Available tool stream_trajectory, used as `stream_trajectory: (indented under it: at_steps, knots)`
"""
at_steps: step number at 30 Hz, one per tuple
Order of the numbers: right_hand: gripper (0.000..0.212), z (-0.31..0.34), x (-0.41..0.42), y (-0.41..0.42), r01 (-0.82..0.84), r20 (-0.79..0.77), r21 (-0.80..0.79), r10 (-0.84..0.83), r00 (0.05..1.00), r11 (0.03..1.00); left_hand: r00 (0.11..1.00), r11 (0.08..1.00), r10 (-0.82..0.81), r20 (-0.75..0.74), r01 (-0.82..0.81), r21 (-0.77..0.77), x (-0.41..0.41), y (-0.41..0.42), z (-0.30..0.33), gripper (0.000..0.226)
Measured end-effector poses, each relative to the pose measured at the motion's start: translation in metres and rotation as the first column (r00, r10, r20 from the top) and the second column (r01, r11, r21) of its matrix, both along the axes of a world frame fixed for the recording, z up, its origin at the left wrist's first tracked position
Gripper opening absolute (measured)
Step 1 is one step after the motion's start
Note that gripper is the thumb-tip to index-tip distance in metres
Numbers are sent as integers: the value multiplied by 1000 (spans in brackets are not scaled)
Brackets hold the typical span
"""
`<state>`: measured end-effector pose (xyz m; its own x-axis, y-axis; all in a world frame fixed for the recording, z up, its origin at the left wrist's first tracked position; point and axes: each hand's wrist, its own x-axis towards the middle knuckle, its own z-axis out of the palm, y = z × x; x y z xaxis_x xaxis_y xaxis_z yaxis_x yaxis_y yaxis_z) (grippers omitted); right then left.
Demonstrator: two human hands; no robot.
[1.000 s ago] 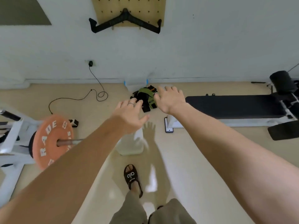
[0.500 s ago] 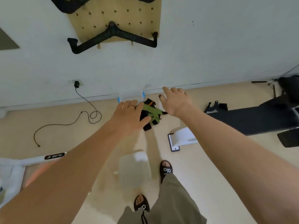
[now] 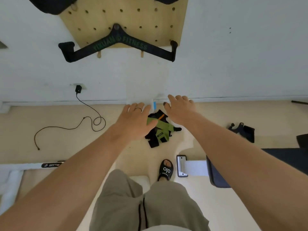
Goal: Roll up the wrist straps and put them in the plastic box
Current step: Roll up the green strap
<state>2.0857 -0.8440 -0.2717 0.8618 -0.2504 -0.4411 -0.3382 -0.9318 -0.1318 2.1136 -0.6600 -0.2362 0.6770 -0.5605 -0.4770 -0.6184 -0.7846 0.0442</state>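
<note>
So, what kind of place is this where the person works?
Most likely a home gym or small fitness room. A black cable-machine handle bar printed with FITNESS hangs on a wooden pegboard, a padded bench stands at the right, and wrist straps lie on the floor.

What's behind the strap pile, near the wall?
A clear plastic box with a blue clip stands behind the green-and-black wrist straps; the left hand hides most of it.
</note>
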Motion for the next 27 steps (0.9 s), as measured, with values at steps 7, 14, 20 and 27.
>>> stream_trajectory:
  at_steps: [7,14,20,27]
  knots:
    - [53,-18,55,-36,34,-19,48,-33,999,998,1000,999,-13,-20,14,33,60,-37,-12,69]
    - [54,-55,92,-52,117,-72,74,-112,991,990,991,996,-42,-129,52,73,110,-53,-49,69]
    - [54,-118,138,-58,225,-82,66,-220,972,972,973,984,-167,-158,175,41,180,-69,-123,69]
    - [55,-210,178,-42,425,-105,106,-415,904,899,933,953,-284,-222,300,42,253,-63,-232,68]
